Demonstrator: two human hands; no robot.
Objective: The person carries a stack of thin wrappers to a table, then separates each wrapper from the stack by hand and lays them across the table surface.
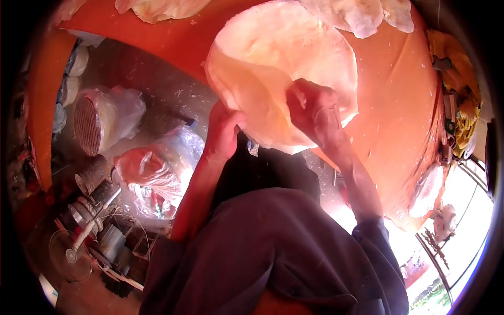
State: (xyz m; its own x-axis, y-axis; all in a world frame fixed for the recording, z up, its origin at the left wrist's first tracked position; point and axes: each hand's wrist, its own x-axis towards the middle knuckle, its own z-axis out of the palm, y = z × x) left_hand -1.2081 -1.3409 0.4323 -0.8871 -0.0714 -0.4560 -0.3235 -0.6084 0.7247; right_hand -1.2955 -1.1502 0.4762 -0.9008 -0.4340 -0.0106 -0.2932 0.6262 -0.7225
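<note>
A large, pale, roughly round sheet (283,47), soft and thin-looking, is spread in front of me, and I cannot tell its material. Its left side is bent into a fold. My left hand (226,128) grips the lower left edge, with the thumb on top and the fingers hidden beneath. Over the lower right part of the sheet, my right hand (315,107) is curled closed, knuckles up. Creases in the sheet run close to that hand. Whatever its fingers hold is hidden.
An orange cloth (394,94) lies under the sheet, with similar pale pieces (346,16) at its far edge. To the left on the floor are plastic-wrapped bundles (118,118), a red-and-clear plastic bag (157,168) and metal machine parts (100,226). Yellow cloth (467,115) hangs at right.
</note>
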